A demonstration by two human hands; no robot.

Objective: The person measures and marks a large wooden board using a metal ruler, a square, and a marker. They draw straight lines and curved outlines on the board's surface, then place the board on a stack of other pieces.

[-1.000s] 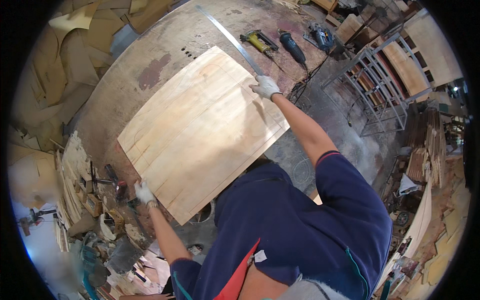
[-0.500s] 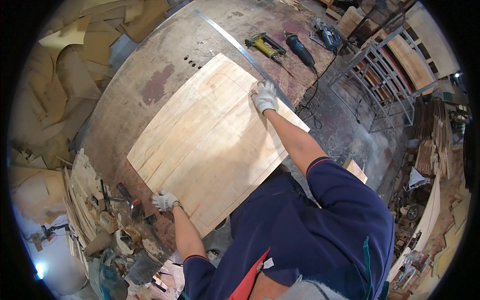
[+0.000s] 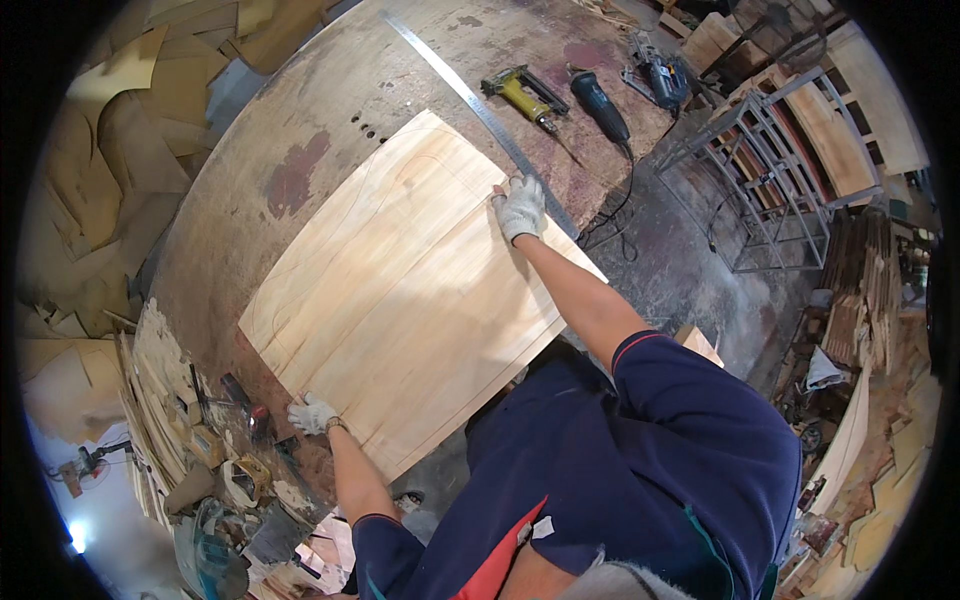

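Note:
A pale wooden board (image 3: 400,300), with curved pencil outlines and straight lines drawn on it, lies across the near part of the worn workbench (image 3: 225,225). Its near edge sticks out toward my body. My right hand (image 3: 520,208), in a whitish knit glove, is closed on the board's right edge. At the left edge my left hand (image 3: 313,413), gloved alike, grips the board near its lower left side; some fingertips are hard to make out. A long steel ruler (image 3: 450,82) lies just past the board's right end, close to my right hand.
Beyond the ruler lie a yellow-green nail gun (image 3: 525,98), a dark blue corded power tool (image 3: 600,105) and a jigsaw (image 3: 660,78). A metal rack (image 3: 745,165) holding boards stands at right. Cut sheets (image 3: 140,145) pile up at far left; offcuts and tools clutter the bench's lower left.
The board and both hands have shifted slightly left in the picture. Both hands keep their hold on its edges. The view itself has also moved a little.

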